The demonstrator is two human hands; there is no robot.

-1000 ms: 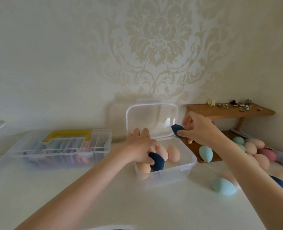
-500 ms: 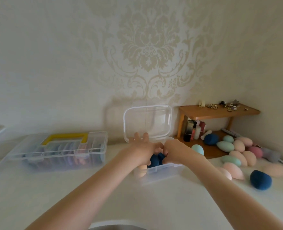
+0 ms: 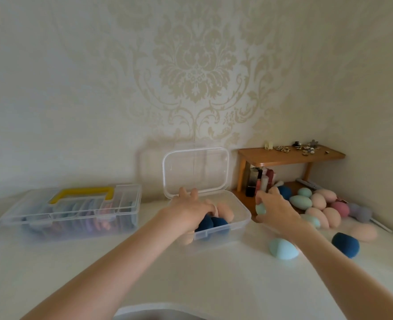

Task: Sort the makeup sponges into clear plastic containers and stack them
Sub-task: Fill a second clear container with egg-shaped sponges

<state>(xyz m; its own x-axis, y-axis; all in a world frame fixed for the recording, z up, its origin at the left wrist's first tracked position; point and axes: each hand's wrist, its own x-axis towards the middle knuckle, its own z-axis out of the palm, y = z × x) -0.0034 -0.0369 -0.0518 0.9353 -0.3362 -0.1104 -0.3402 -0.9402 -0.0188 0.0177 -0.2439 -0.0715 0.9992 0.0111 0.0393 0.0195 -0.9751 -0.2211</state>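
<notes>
wooden shelf (image 3: 290,156) | trinkets (image 3: 304,147) on top | bottles (image 3: 261,181) beneath

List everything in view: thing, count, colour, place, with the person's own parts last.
open box: one, clear, table centre, lid up, dark blue and peach sponges inside.
handled box: one, clear with yellow handle, left, closed, pastel items inside.
loose sponges: about a dozen or more; peach, mint, dark blue, pink, grey; right by the shelf.
light blue sponge: one, table, right of the open box.
shelf: one, wooden, right corner; small trinkets on top, bottles beneath.
left hand: in the open box, on the sponges.
right hand: grip on a mint sponge.
</notes>
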